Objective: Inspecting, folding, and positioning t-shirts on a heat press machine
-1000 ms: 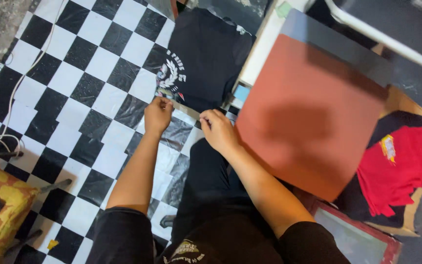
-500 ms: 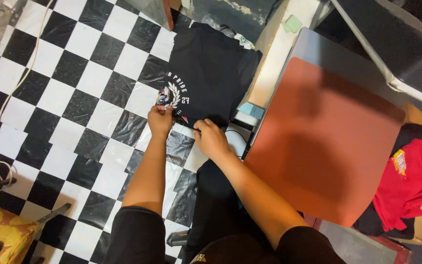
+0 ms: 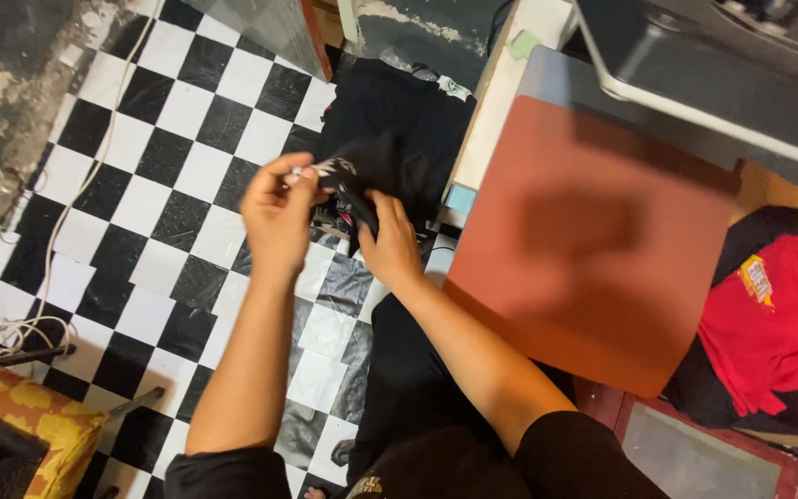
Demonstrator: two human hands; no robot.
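Above the checkered floor (image 3: 122, 176), the left hand (image 3: 276, 219) pinches the printed edge of a black shirt (image 3: 371, 166) at frame centre. Just right, the right hand (image 3: 390, 245) grasps the same bunched cloth from below, beside the red surface (image 3: 593, 240).

Black T-shirt (image 3: 376, 166) (white print showing) bunched, lifted off floor

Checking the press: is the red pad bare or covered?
Bare: the red pad shows only a shadow; both hands hold the black shirt beside it.
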